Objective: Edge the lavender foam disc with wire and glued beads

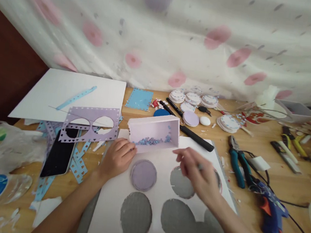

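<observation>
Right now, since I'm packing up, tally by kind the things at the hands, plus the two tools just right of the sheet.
Lilac disc: 1
Pale box with blue bits: 1
White cut sheet: 1
Pliers: 1
Glue gun: 1
Total: 5

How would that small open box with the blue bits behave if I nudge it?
Probably light: the box looks like thin card. It is open, so a jolt could scatter the loose blue bits inside. Flat sides suggest sliding, not rolling.
</observation>
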`<state>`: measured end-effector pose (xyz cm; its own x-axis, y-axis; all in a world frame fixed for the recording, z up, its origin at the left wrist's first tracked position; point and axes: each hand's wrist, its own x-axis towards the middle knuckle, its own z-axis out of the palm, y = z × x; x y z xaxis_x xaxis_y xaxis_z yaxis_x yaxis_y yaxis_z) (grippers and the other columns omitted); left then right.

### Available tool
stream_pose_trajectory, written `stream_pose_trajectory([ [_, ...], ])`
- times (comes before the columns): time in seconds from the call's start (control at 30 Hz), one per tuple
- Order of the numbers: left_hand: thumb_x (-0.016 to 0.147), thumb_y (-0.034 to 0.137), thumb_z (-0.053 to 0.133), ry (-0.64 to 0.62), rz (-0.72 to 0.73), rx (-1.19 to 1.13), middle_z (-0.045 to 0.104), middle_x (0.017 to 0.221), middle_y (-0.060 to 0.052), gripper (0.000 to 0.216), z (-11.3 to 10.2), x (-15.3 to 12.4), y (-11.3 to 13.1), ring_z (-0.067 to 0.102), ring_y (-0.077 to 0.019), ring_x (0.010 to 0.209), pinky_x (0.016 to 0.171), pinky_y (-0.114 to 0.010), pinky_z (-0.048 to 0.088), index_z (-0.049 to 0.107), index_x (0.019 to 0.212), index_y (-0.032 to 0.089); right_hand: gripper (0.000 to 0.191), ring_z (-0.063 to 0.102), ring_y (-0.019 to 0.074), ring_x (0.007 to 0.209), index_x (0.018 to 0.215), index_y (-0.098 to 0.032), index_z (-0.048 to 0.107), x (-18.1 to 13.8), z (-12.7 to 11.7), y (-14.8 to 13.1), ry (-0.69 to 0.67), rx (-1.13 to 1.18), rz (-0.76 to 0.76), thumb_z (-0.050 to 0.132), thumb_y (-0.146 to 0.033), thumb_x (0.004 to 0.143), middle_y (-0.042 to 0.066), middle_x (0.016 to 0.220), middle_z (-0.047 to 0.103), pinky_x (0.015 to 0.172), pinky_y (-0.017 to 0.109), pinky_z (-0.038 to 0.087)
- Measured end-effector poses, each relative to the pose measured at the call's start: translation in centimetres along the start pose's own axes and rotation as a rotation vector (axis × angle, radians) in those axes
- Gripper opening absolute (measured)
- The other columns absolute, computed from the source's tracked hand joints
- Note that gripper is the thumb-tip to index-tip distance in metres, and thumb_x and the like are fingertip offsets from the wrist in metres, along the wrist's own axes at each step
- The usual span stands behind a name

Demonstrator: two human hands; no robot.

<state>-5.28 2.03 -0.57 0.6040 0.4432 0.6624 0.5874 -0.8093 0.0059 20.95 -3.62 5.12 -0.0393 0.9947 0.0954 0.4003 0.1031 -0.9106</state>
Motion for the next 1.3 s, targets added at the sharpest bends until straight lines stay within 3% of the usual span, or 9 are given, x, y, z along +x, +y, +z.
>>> stream_pose_trajectory([
  [0.1, 0.075, 0.001, 0.062, 0.01, -0.003, 0.0, 0.069, 0.088, -0.006, 0.02, 0.2, -0.3, 0.0, 0.054, -0.0203, 0.086, 0.084, -0.04, 0.049, 0.064, 0.089, 0.016, 0.05, 0.054, 0.0157, 0.066, 0.085, -0.019, 0.064, 1.3, -2.7, -0.3, 0.158, 0.135, 0.02, 0.026, -0.049, 0.096, 0.005, 0.077, 0.061, 0.056, 0.027, 0.043],
  [0.23, 0.075, 0.001, 0.061, 0.009, -0.041, 0.006, 0.07, 0.087, -0.005, 0.021, 0.2, -0.4, 0.1, 0.055, -0.0201, 0.087, 0.084, -0.04, 0.048, 0.065, 0.089, 0.017, 0.063, 0.042, 0.0123, 0.047, 0.069, -0.019, 0.061, 3.1, -3.3, -0.6, 0.086, 0.109, 0.091, 0.017, -0.056, 0.096, 0.0, 0.051, 0.047, 0.044, 0.026, 0.034],
  [0.4, 0.076, 0.001, 0.061, -0.01, -0.048, 0.002, 0.07, 0.086, -0.005, 0.021, 0.0, -0.2, 0.4, 0.055, -0.0195, 0.084, 0.084, -0.04, 0.048, 0.064, 0.088, 0.017, 0.034, 0.059, 0.0143, 0.062, 0.079, -0.019, 0.064, 4.5, -0.9, -0.6, -0.086, 0.032, 0.031, 0.051, -0.049, 0.089, 0.001, 0.064, 0.062, 0.059, 0.026, 0.049],
  [0.5, 0.075, 0.001, 0.063, -0.011, -0.046, -0.003, 0.07, 0.084, -0.004, 0.02, 0.0, -0.1, 0.4, 0.055, -0.019, 0.082, 0.082, -0.039, 0.048, 0.064, 0.087, 0.017, 0.022, 0.064, 0.0152, 0.066, 0.089, -0.019, 0.062, 4.6, 0.1, 0.3, -0.114, -0.007, 0.005, 0.063, -0.04, 0.083, 0.002, 0.076, 0.067, 0.061, 0.027, 0.055],
  [0.6, 0.076, 0.002, 0.064, -0.011, -0.051, -0.002, 0.07, 0.084, -0.003, 0.019, 0.1, -0.1, 0.5, 0.055, -0.0182, 0.082, 0.083, -0.039, 0.048, 0.064, 0.086, 0.018, 0.015, 0.065, 0.0158, 0.075, 0.093, -0.02, 0.06, 4.5, 0.4, 1.1, -0.099, -0.131, -0.097, 0.061, -0.033, 0.085, 0.004, 0.084, 0.067, 0.07, 0.029, 0.057],
  [0.8, 0.077, 0.002, 0.064, -0.018, -0.052, 0.016, 0.07, 0.083, -0.002, 0.02, 0.1, -0.3, 0.4, 0.056, -0.0177, 0.082, 0.085, -0.038, 0.047, 0.063, 0.087, 0.019, 0.006, 0.063, 0.0171, 0.082, 0.09, -0.02, 0.059, 4.4, 0.3, 1.4, -0.11, -0.29, -0.286, 0.054, -0.023, 0.09, 0.006, 0.091, 0.066, 0.072, 0.029, 0.052],
  [0.97, 0.078, 0.003, 0.064, -0.007, -0.041, 0.026, 0.07, 0.082, -0.002, 0.018, 0.0, -0.2, 0.4, 0.057, -0.0168, 0.081, 0.085, -0.038, 0.047, 0.063, 0.087, 0.019, 0.007, 0.063, 0.016, 0.072, 0.089, -0.02, 0.059, 4.4, 0.5, 1.9, -0.134, -0.392, -0.208, 0.053, -0.021, 0.09, 0.005, 0.083, 0.067, 0.065, 0.027, 0.05],
  [1.3, 0.078, 0.004, 0.062, -0.004, -0.04, 0.02, 0.07, 0.082, -0.002, 0.02, 0.1, 0.0, 0.4, 0.057, -0.017, 0.081, 0.085, -0.037, 0.047, 0.064, 0.087, 0.021, 0.007, 0.067, 0.0195, 0.081, 0.092, -0.021, 0.059, 4.1, 1.4, 2.5, -0.098, -0.489, -0.202, 0.054, -0.022, 0.089, 0.006, 0.092, 0.069, 0.072, 0.03, 0.051],
])
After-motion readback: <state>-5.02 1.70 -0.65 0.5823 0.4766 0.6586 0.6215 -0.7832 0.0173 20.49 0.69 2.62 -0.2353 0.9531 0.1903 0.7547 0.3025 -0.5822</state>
